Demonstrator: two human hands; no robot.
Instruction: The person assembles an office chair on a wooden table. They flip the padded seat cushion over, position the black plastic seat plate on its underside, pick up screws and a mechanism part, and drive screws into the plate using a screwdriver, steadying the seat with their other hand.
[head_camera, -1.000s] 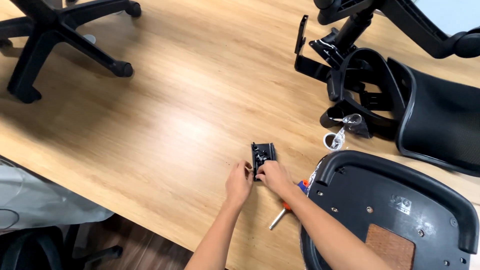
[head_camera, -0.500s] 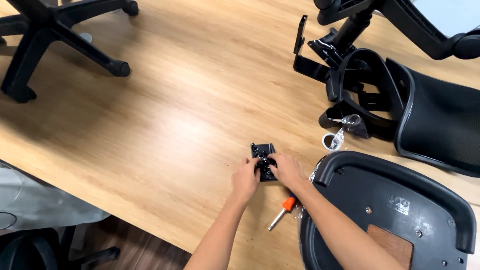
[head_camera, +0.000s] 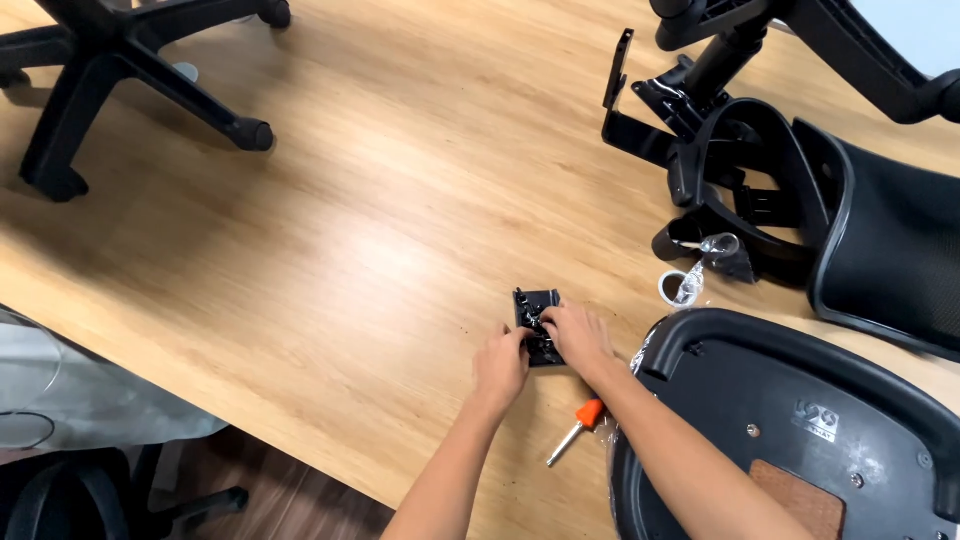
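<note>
The small black plate (head_camera: 537, 325) lies flat on the wooden table (head_camera: 350, 230), long axis pointing away from the person. Left hand (head_camera: 500, 365) and right hand (head_camera: 577, 337) pinch its near end, fingers closed; an orange-handled screwdriver (head_camera: 577, 425) lies nearer the person.

Black part (head_camera: 537, 322): lower half hidden under both hands; detail too small to tell.
Seat shell (head_camera: 800, 430): cut off at bottom edge.
Chair base (head_camera: 110, 60): cut off at top.

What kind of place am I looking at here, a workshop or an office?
Probably an office or assembly room: office-chair parts lie spread on a large wooden table, a star base, a seat pan, a mesh backrest. Both hands work a small black part.
</note>
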